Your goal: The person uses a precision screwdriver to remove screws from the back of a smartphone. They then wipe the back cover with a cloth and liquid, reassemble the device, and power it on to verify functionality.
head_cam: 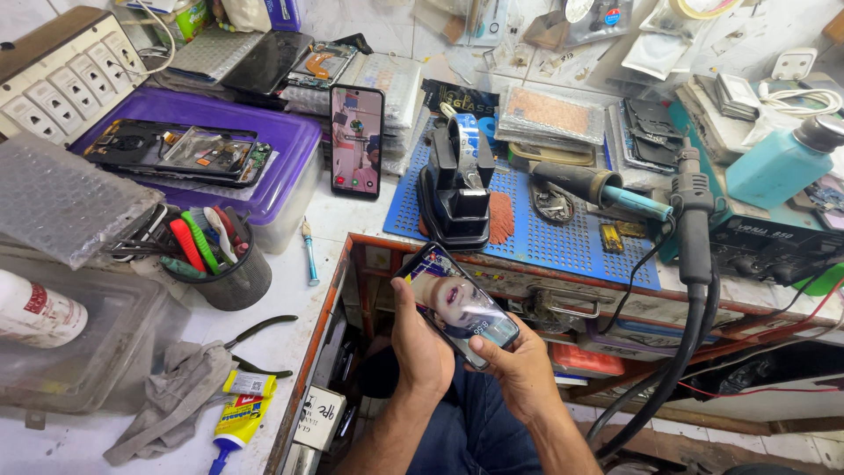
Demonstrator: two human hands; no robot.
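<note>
Between both sets of fingers, held above the lap: lit smartphone (457,305), long axis slanting from upper left to lower right. Left hand (420,345) gripping its lower-left edge, right hand (520,369) cradling the lower-right end.

- A smartphone (457,303), slim and dark-framed, is gripped between both hands above the person's lap, in front of the bench's edge.
- Its screen is lit and faces up toward the camera, showing a picture with pale and reddish tones; the lower corner shows a bluish patch.
- It lies tilted, its long axis running diagonally: the top end juts free up and to the left of the grip, while the lower end sits inside it.
- The left hand (420,347) clasps its left long edge, thumb along the side.
- The right hand (520,369) cradles its lower right end, thumb resting on the glass.
</note>
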